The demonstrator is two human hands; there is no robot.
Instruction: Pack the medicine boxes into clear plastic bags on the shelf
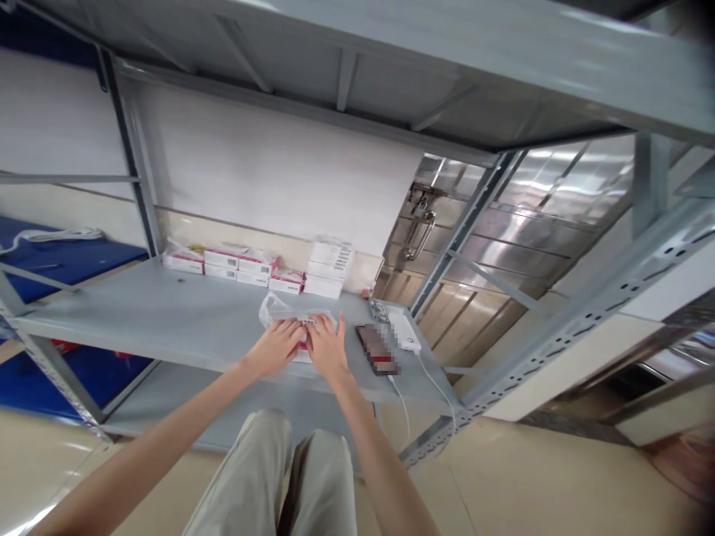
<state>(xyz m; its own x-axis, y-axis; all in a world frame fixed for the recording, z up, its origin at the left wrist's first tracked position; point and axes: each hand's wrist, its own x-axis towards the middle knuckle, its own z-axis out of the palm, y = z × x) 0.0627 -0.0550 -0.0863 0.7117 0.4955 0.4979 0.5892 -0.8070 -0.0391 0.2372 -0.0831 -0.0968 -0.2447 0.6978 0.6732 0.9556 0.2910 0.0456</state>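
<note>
On the grey metal shelf [212,320], a small white and pink box [303,355] lies in front of me, mostly hidden under my hands. Clear crinkled plastic bag [272,307] material spreads around and behind the box. My left hand [279,344] is at the box's left side, fingers closed on the plastic. Close beside it, my right hand [327,344] also has its fingers bent onto the plastic over the box, thumb side near the left fingertips. Exactly how the fingertips grip is too small to make out.
Several pink and white boxes [223,262] line the shelf's back, beside a stack of white boxes [329,266]. To the right lie a phone [375,348] and a white power bank [403,331] with cables hanging over the front edge. An upper shelf [357,82] overhangs.
</note>
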